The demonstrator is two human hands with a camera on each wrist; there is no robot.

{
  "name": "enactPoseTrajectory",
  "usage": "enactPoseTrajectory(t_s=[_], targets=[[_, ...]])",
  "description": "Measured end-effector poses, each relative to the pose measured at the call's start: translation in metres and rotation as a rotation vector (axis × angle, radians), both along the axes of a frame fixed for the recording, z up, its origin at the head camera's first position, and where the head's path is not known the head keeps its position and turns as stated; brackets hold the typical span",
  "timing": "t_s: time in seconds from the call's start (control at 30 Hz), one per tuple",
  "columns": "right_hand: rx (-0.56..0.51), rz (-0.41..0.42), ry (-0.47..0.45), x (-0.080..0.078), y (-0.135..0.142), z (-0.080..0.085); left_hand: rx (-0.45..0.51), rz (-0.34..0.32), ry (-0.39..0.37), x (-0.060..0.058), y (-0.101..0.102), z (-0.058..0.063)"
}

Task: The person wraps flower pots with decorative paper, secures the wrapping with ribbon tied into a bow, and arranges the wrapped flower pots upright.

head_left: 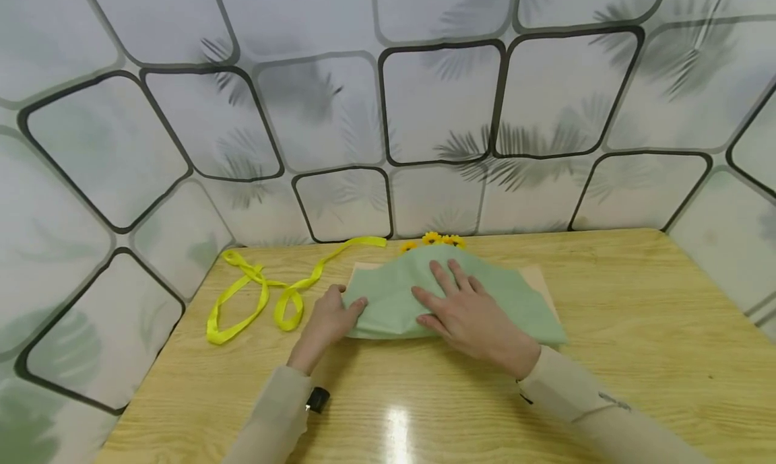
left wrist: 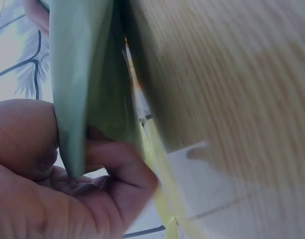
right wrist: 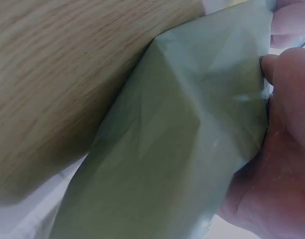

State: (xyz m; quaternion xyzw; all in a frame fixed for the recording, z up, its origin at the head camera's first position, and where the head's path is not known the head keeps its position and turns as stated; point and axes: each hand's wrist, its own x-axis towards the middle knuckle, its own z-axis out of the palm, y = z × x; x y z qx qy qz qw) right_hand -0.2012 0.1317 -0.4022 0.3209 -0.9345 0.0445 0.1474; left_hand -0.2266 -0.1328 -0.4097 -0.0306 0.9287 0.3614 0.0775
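A sheet of pale green wrapping paper [head_left: 388, 309] lies folded over on the table, with beige paper [head_left: 536, 282] showing from under it at both sides. Yellow flowers [head_left: 432, 238] peek out past its far edge; the rest of them is hidden. My left hand [head_left: 330, 319] pinches the green paper's left end between thumb and fingers, as the left wrist view shows with the curled fingers [left wrist: 125, 172] behind the sheet. Spread over the middle of the paper, my right hand [head_left: 469, 316] presses down with its fingers extended.
To the left, a loose yellow ribbon [head_left: 242, 302] lies in loops on the wooden table [head_left: 636, 329]. A patterned cloth wall [head_left: 442, 107] rises right behind the table's far edge and along its sides. Under the left sleeve is a small black object [head_left: 318, 399].
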Motion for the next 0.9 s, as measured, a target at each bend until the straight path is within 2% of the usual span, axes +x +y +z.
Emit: enactPoseTrajectory(t_s=[0.1,0.3,0.43,0.53,0.63,0.77,0.83,0.9], targets=[[0.011,-0.002,0.018,-0.001,-0.003,0.000,0.078,-0.002,-0.016,0.001,-0.004,-0.001],[0.015,-0.004,0.037,-0.002,-0.005,0.000,0.456,0.008,-0.089,0.001,-0.009,-0.002],[0.002,0.002,0.046,-0.001,-0.005,-0.001,0.614,0.094,-0.124,0.005,-0.005,0.003],[-0.009,0.006,0.049,0.000,-0.005,-0.001,0.781,0.196,-0.149,0.014,0.005,0.006],[-0.014,0.006,0.056,0.000,-0.005,-0.002,0.985,0.276,-0.136,0.026,0.017,0.006],[-0.015,0.005,0.057,0.000,-0.005,-0.004,1.246,0.350,-0.062,0.041,0.032,0.001],[-0.020,0.004,0.059,0.000,-0.005,-0.004,1.329,0.371,-0.029,0.045,0.038,-0.002],[-0.017,-0.001,0.062,0.000,-0.005,-0.004,1.369,0.384,-0.017,0.048,0.044,-0.005]])
